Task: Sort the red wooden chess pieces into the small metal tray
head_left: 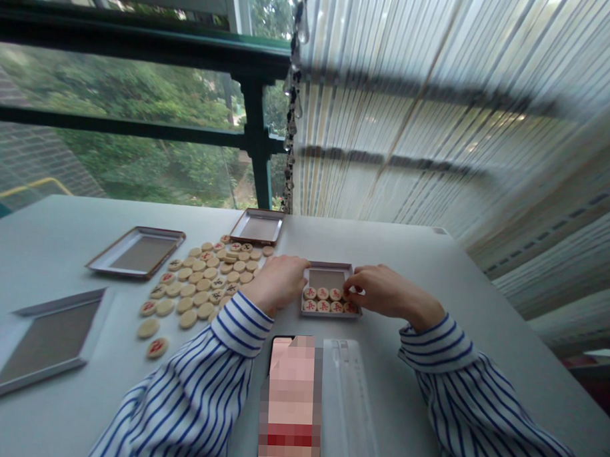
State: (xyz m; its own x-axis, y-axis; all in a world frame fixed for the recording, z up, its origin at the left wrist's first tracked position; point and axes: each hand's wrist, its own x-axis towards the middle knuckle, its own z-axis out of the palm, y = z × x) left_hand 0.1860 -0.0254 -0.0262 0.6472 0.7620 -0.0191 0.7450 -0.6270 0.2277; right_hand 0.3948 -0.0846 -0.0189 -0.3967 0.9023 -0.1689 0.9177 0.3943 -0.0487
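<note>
A small shallow box (328, 276) stands in front of me on the table. Two rows of round Chinese chess pieces (323, 306) with red characters fill its near half. My left hand (282, 280) has its fingers curled at the box's left edge; the fingertips are partly hidden. At the right side of the box, my right hand (380, 289) pinches at a chess piece at the end of the second row, mostly covered by the fingers. A large spread of loose chess pieces (202, 283) lies left of my left hand, many showing blank faces, others red or black characters.
Shallow trays lie to the left: one tray (91, 261) beside the pieces, a box lid (45, 339) nearer, another tray (258, 227) at the back. A phone (282, 351) and a clear plastic case (352, 390) lie close to me. A window and string curtain (388, 125) stand beyond the table.
</note>
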